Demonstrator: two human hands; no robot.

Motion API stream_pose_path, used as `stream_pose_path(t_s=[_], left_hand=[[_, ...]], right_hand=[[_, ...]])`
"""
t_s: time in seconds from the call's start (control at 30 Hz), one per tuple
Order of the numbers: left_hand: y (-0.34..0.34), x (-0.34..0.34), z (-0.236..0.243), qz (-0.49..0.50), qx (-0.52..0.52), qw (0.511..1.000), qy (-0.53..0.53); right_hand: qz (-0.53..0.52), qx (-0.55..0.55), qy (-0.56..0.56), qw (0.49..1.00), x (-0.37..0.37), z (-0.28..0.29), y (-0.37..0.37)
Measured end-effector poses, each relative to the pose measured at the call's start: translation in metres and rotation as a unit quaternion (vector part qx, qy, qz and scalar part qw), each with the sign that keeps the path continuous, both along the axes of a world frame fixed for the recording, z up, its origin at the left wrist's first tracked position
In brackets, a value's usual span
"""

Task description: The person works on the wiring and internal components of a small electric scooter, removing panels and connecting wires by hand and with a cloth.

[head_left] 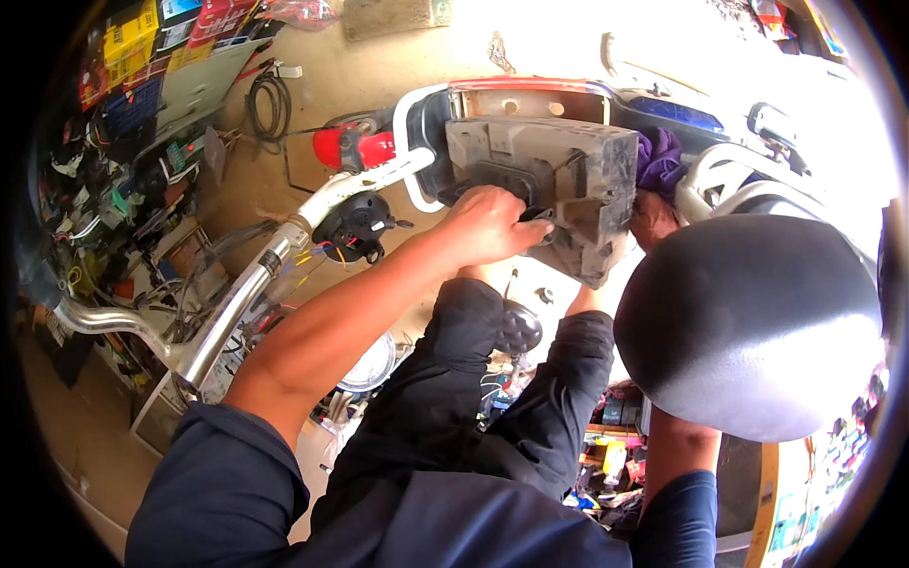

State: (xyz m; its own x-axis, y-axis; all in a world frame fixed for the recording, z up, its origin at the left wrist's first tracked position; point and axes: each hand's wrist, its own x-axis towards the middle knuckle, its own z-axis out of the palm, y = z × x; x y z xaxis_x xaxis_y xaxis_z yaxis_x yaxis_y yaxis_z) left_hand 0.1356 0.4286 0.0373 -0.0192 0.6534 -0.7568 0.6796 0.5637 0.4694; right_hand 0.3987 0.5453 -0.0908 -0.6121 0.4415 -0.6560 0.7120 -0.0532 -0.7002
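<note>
A dusty grey-brown plastic housing (592,156) with ribs and recesses is tilted up in front of me. My left hand (492,222) is closed against its near left face, fingers curled under and thumb pointing right, by a dark piece (538,220) of the housing. What lies inside the fingers is hidden. My right hand (653,220) is at the housing's right side, partly covered by a black scooter seat (748,322); its fingers are mostly hidden. A bunched purple cloth (658,159) sits just beyond that hand.
At left, a chrome handlebar (227,317) slants beside a black round part (355,227) with loose wires. A white tubular frame (414,151) and red lamp (355,149) lie behind it. Clutter (133,218) fills the far left; a coiled black cable (268,106) hangs nearby.
</note>
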Motion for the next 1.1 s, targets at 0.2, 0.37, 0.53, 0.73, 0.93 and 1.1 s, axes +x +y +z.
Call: stream_pose_path(t_s=[0.2,0.37,0.53,0.73,0.93,1.1], left_hand=[[0.035,-0.018,0.007,-0.045,-0.098,0.994,-0.021],[0.028,-0.016,-0.003,-0.043,-0.033,0.998,-0.029],[0.028,-0.013,0.008,-0.036,-0.007,0.999,-0.035],[0.033,-0.016,0.004,-0.017,0.013,0.999,-0.041],[0.021,-0.033,-0.019,-0.015,-0.043,0.998,-0.04],[0.016,-0.04,-0.057,-0.04,-0.053,0.997,-0.037]], right_hand=[[0.002,-0.004,-0.016,1.0,0.005,-0.003,-0.002],[0.009,-0.007,-0.022,1.0,0.004,-0.001,-0.002],[0.011,-0.009,-0.03,0.999,0.003,-0.002,-0.002],[0.011,-0.009,-0.036,0.999,0.005,-0.002,-0.004],[0.018,-0.009,-0.027,0.999,-0.003,-0.007,0.0],[0.0,-0.003,-0.038,0.999,0.006,-0.006,-0.002]])
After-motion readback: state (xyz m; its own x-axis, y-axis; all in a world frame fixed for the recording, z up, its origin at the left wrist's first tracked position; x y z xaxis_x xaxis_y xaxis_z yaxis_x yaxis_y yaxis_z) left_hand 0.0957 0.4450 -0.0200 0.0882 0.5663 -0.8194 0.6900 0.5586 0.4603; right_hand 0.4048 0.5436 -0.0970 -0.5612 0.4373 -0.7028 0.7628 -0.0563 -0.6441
